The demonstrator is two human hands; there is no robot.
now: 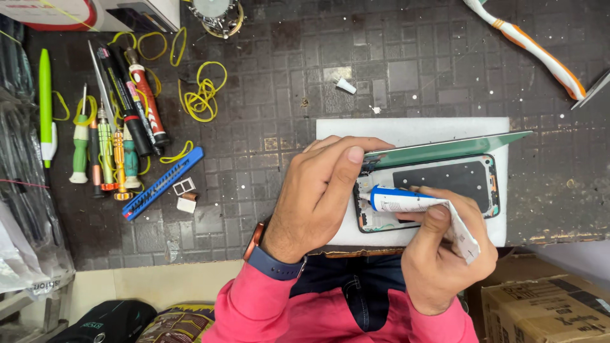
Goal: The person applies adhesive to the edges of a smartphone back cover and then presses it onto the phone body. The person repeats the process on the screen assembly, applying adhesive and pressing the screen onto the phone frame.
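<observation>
Phone frame (pixel 445 184) lies opened on a white pad (pixel 413 130), screen panel (pixel 445 147) lifted. Left hand (pixel 318 190) pinches the panel's left edge; right hand (pixel 445 254) clamps a glue tube (pixel 406 202) at the frame's left end. Gluing unfinished; panel unseated.

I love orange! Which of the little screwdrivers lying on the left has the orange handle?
The small orange-handled screwdriver is the one. It lies between two green-handled screwdrivers, just left of the long blue tool.

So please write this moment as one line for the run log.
left hand: lifts screen panel | right hand: holds white tube, tip at frame edge of opened phone | under it: white pad
</observation>
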